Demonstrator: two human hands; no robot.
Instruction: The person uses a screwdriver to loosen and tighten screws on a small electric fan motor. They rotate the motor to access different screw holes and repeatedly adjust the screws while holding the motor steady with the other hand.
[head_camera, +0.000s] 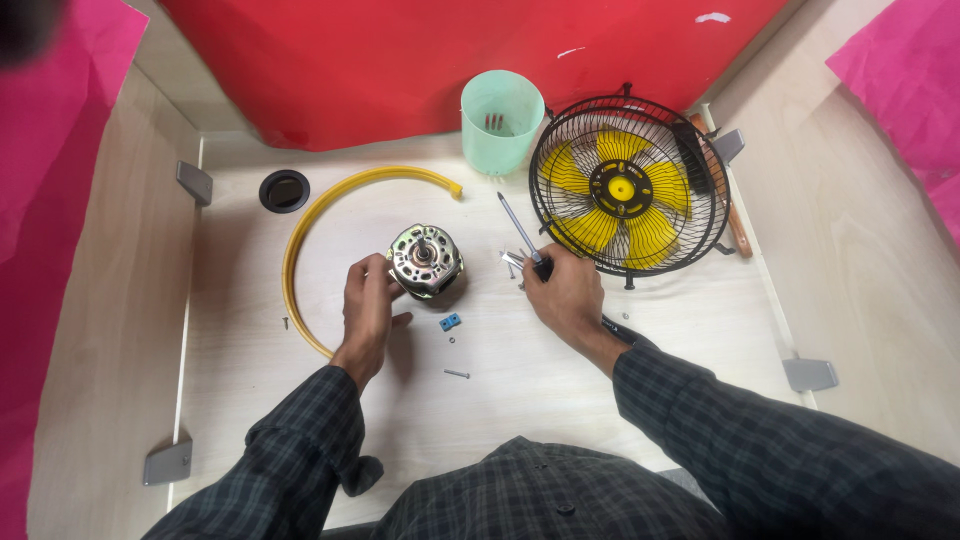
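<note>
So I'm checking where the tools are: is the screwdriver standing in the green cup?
No, the screwdriver lies low over the table, held at its handle by the right hand, apart from the green cup.

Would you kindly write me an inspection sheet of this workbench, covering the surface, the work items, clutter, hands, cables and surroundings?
Surface: pale wooden desk with a round black grommet hole.
Work items: metal fan motor standing at centre; screwdriver; black fan cage with yellow blades at the back right.
Clutter: yellow ring with a gap, green cup, small blue block, loose screws.
Hands: left hand grips the motor's side; right hand holds the screwdriver.
Cables: a short black lead by the right wrist.
Surroundings: red backdrop, pink sheets at the sides.
</note>
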